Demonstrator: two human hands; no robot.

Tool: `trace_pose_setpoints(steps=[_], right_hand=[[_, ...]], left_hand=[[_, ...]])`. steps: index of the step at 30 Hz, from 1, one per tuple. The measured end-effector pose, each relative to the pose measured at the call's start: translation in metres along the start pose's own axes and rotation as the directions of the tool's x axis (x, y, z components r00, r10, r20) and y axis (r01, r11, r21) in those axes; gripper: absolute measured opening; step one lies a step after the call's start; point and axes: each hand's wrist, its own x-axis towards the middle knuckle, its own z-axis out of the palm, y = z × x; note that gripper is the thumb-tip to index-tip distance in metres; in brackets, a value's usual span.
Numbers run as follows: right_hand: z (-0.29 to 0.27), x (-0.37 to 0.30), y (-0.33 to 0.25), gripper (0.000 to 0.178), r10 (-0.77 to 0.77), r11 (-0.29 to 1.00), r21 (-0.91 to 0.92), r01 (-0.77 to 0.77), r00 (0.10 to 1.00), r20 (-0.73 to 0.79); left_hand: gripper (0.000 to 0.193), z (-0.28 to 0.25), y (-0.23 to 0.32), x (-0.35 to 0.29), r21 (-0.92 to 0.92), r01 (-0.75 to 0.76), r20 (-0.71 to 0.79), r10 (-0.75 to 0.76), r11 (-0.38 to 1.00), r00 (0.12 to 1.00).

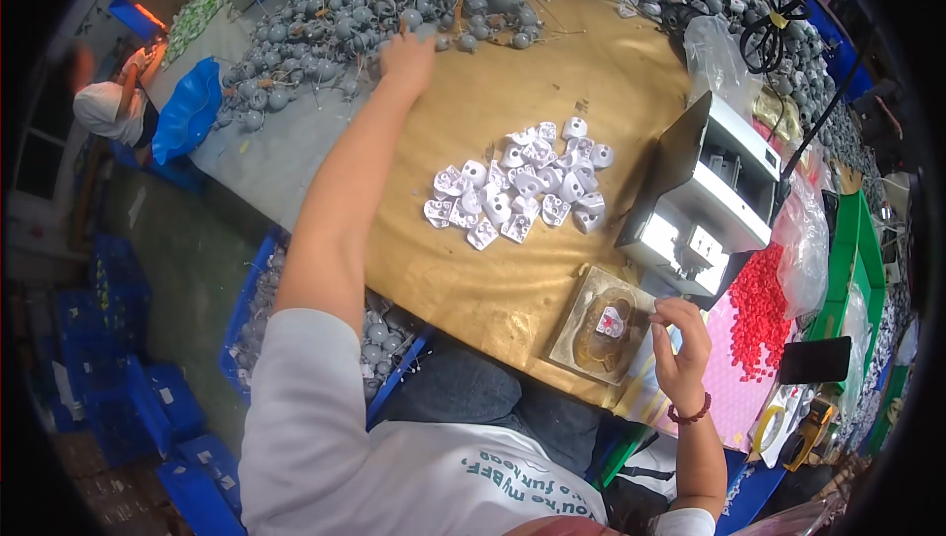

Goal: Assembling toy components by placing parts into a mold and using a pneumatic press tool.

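Observation:
My left hand (407, 61) reaches far forward to the near edge of a heap of grey balls with thin wires (335, 38). Its fingers close on one grey ball (412, 19) at the fingertips. Low on the right, my right hand (682, 344) has thumb and fingers bent together beside a square fixture block (572, 344); whatever is between them is too small to make out. In the block's hollow lies a white plastic part with a red piece in it (610, 321). Several loose white plastic housings (522, 181) are spread between my hands on the brown sheet.
A white-and-black machine (714, 196) stands right of the housings. Beyond my right hand are small red parts (759, 309), a dark phone-like slab (815, 361) and a yellow tape roll (769, 428). A blue crate of grey balls (246, 329) sits below the table's left edge. Another person (113, 107) is far left.

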Motion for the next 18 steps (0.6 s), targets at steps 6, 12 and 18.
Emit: trace_pose_setpoints(steps=[6,12,18], right_hand=[[-0.016,-0.012,0.010,0.019,0.059,0.998,-0.031,-0.062,0.996,-0.071],[-0.014,0.005,-0.007,0.018,-0.006,0.998,0.054,0.013,0.992,-0.123],[-0.008,0.015,-0.025,0.020,-0.090,0.995,0.042,0.093,0.994,-0.063]], left_hand=[[0.046,-0.081,0.037,-0.031,-0.361,-0.268,-0.270,0.174,0.893,0.947],[0.043,-0.170,0.086,-0.083,-0.738,-0.399,-0.420,0.093,0.544,0.903],[0.050,-0.187,0.098,-0.110,-0.870,-0.472,-0.480,-0.022,0.144,0.877]])
